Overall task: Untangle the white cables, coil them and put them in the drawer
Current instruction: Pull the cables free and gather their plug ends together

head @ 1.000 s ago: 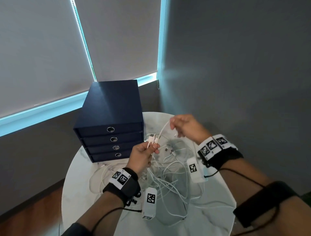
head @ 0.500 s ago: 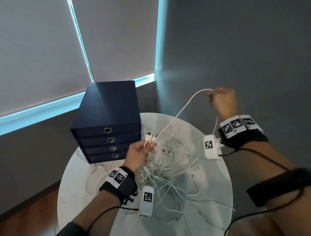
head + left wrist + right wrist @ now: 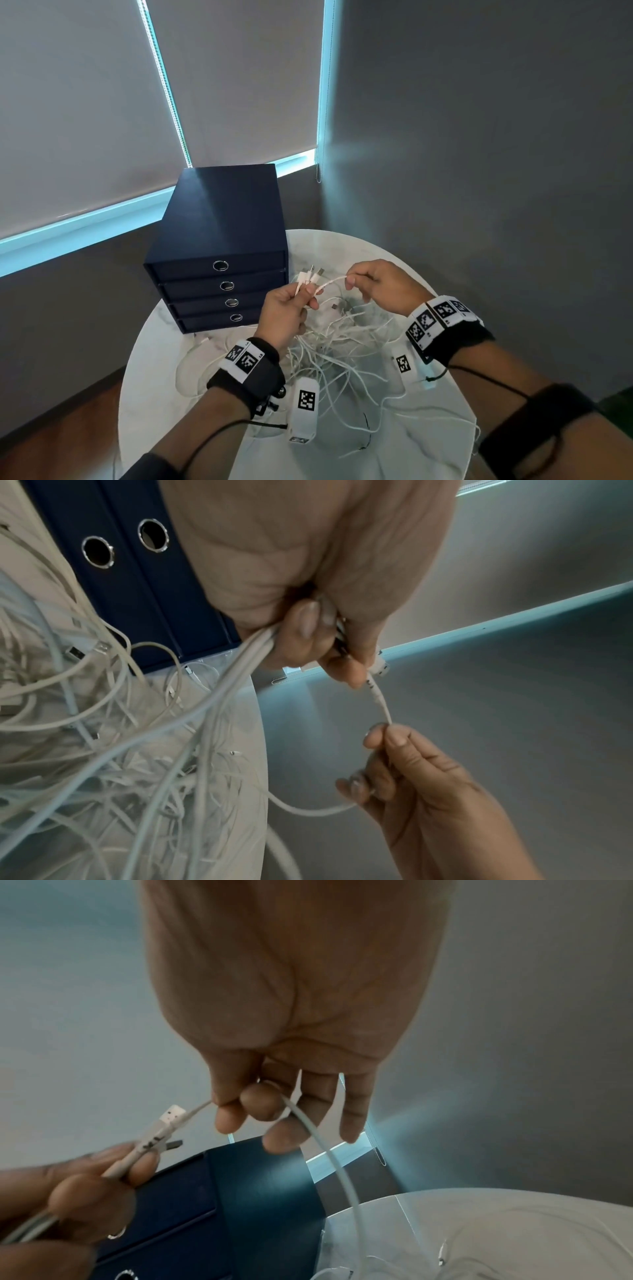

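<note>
Cable in hand: one white cable (image 3: 329, 283) runs in a short span between the two hands, above the far side of the table; past the right hand it drops in a loose curve back toward the heap.
Left hand (image 3: 286, 313): curled round a bundle of several cable ends, whose plugs (image 3: 310, 274) stick up past the knuckles; thumb and forefinger pinch the near end of the spanning cable, just behind its connector.
Right hand (image 3: 383, 286): thumb and forefinger pinch the same cable a little way along; the other fingers hang loosely curved beside it.
Tangle (image 3: 342, 356): the rest of the white cables lie in a loose knotted heap on the middle of the round white table (image 3: 421, 455), below and between the wrists.
Drawer unit (image 3: 219, 246): dark blue, four drawers with ring pulls, on the far left of the table; all four look closed.
Step, as I judge it: freeing this one cable from the heap, so the task looks to be at an early stage.
How to do it well: hold the left pinch firm as the anchor and let the right fingers slide along the cable rather than tug. Lift the strand up and away from the heap so crossings show. Where it snags, stop and pass the loop over, since pulling is likely to tighten a knot.
Risk: the other ends in the left hand may drag their own strands up with it.
Before stowing: a drawer must be opened.
</note>
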The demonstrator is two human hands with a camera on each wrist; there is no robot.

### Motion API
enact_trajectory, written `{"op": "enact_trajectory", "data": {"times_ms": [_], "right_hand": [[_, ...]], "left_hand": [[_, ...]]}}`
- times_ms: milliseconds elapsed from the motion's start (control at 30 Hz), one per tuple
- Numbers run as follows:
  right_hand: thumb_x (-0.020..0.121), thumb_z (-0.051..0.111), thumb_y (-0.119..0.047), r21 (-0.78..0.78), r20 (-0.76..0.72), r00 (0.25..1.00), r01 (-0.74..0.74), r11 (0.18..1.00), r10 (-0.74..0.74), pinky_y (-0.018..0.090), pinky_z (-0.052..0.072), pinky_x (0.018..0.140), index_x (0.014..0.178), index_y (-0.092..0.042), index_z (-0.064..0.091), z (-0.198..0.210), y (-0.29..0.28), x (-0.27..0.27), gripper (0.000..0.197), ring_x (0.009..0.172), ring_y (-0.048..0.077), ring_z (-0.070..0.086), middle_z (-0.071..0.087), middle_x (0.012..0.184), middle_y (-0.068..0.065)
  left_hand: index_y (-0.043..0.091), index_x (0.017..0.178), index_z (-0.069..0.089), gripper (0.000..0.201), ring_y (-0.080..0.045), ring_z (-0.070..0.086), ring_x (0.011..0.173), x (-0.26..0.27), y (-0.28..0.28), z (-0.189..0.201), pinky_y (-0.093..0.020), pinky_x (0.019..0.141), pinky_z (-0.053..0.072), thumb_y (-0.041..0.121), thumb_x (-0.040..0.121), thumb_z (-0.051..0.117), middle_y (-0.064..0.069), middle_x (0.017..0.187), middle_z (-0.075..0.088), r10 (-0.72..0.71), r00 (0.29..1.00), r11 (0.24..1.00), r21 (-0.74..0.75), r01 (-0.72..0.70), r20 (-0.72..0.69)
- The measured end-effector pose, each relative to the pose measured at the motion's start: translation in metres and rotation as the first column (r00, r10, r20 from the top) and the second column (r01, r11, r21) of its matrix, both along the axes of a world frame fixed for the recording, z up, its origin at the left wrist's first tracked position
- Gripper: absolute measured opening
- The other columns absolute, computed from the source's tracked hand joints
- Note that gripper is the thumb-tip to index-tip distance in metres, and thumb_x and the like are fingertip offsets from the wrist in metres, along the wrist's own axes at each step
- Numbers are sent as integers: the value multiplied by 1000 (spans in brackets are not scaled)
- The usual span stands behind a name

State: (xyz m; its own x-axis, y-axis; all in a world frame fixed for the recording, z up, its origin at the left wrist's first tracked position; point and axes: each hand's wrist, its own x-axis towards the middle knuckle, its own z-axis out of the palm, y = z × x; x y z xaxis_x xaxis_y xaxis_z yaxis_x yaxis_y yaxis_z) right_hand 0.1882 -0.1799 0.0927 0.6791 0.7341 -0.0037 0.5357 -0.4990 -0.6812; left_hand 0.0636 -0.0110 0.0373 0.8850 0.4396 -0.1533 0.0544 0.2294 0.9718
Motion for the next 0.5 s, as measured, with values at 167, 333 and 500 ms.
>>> {"op": "enact_trajectory", "data": {"times_ms": [167, 333, 500], "right_hand": [[95, 59, -21, 69, -117, 993, 10, 998, -2, 25, 42, 59, 78, -22, 72, -7, -1, -1, 21, 51, 5, 43, 53, 59, -7], [94, 62, -19, 51, -393, 918, -46, 998, 62, 23, 36, 47, 88, -18, 78, -24, -10, -11, 17, 47, 16, 40, 48, 52, 4], [91, 65, -17, -41, -386, 917, 91, 995, -100, 25, 38, 52, 80, -20, 78, -41, -34, -2, 17, 46, 11, 43, 57, 50, -3]], "left_hand": [[2, 91, 66, 22, -8, 28, 45, -1, 0, -3, -20, 40, 24, 20, 100, 57, -2, 68, 54, 28, 1000, 997, -76, -28, -7], [3, 103, 68, 16, -6, 27, 44, -2, -1, -3, -18, 39, 24, 15, 98, 59, 2, 68, 55, 79, 996, 981, -183, -69, 44], [6, 99, 67, 23, -6, 25, 45, -4, 4, -4, -19, 39, 21, 17, 104, 46, 4, 60, 43, 136, 990, 970, -207, -123, 49]]}}
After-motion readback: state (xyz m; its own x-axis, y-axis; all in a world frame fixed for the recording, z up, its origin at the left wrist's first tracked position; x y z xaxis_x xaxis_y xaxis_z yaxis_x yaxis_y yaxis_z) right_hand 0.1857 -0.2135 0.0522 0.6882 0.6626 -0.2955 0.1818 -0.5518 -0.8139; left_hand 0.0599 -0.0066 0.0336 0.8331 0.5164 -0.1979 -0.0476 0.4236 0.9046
